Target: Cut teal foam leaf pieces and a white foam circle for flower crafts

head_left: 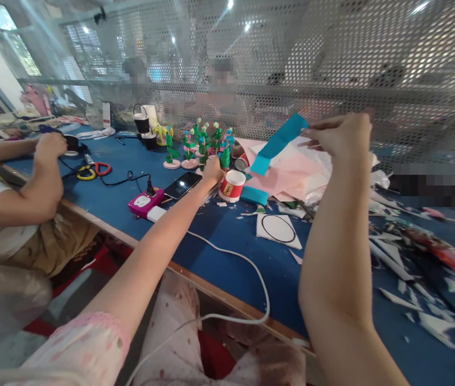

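Observation:
My right hand (342,136) is raised above the blue table (227,236), its fingers pinched on one end of a teal foam strip (277,143) that slopes down to the left. My left hand (212,170) is stretched far forward and rests closed next to a small green foam flower (224,155) and a red and white paper cup (231,185); what its fingers hold is hidden. Several small foam flowers on round white bases (189,147) stand just behind that hand.
Pink and white sheets (291,171) lie under the strip, with a white card bearing a black ring (277,229) nearer. White scraps (396,262) litter the right side. A phone (182,185), a pink box (145,202) and a white cable (247,262) lie left. A co-worker's arm (30,187) rests at left.

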A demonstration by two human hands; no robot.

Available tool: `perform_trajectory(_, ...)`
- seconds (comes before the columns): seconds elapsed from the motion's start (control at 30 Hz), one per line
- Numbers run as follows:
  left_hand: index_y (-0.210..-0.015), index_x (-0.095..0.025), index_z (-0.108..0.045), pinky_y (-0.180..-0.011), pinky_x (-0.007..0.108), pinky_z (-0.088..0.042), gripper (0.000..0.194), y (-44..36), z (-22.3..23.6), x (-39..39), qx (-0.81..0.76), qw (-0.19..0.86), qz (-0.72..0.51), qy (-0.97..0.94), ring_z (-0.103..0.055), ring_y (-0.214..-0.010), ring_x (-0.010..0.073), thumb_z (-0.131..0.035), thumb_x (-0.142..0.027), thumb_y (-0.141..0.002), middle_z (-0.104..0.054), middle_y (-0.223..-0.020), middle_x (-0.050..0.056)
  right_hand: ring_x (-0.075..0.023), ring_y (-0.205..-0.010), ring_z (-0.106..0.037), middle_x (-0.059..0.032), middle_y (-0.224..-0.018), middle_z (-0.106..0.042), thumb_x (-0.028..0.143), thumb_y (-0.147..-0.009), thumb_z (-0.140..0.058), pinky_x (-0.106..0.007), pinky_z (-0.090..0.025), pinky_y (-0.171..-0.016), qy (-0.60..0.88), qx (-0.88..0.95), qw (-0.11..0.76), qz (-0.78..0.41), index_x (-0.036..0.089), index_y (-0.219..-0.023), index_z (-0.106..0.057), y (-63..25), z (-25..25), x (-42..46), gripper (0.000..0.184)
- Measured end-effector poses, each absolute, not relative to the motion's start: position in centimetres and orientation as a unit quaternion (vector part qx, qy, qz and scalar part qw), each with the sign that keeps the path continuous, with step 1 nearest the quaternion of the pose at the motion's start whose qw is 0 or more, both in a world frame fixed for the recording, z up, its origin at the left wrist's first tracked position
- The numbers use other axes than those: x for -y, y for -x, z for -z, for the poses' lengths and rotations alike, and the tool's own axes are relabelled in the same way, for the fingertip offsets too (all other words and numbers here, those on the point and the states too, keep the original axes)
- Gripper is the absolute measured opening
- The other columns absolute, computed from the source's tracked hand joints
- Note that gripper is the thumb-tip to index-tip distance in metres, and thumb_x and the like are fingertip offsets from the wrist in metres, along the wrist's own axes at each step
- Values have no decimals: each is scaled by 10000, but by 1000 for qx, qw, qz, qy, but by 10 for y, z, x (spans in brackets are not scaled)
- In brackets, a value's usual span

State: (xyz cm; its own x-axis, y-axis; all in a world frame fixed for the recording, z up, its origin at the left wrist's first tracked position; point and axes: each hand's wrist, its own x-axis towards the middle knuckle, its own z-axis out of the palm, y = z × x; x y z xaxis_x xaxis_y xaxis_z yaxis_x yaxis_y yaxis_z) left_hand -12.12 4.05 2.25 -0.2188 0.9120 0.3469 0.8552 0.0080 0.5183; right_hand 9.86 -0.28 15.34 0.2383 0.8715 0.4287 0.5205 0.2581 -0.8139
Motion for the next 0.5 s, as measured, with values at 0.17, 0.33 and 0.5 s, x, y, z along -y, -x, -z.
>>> perform_trajectory(0.17,-1153,-100,-469,-895,304,-437,479,118,-31,-33,-715,39,-348,-606,-545,-1132,271,-639,-242,-727,-593,-1172,180,-214,-680,-694,-179,-811,-698,89,-679,-705,-304,-578,-617,574,602,533,-158,15,-874,-708,-100,-157,6,209)
perform_trajectory(0.33,-1202,-82,-399,-891,309,-440,538,112,-41,-27,-719,49,-340,-604,-543,-1144,272,-644,-215,-742,-585,-1189,197,-215,-687,-690,-185,-829,-699,121,-679,-709,-326,-577,-626,571,607,533,-145,17,-900,-709,-105,-160,6,244)
perform_trajectory(0.5,-1221,-15,-361,-902,294,-433,652,110,-62,-20,-728,52,-304,-612,-538,-1153,288,-704,-198,-698,-557,-1204,251,-208,-678,-681,-171,-838,-696,132,-685,-707,-356,-573,-631,554,632,529,-120,29,-950,-706,-110,-167,10,285)
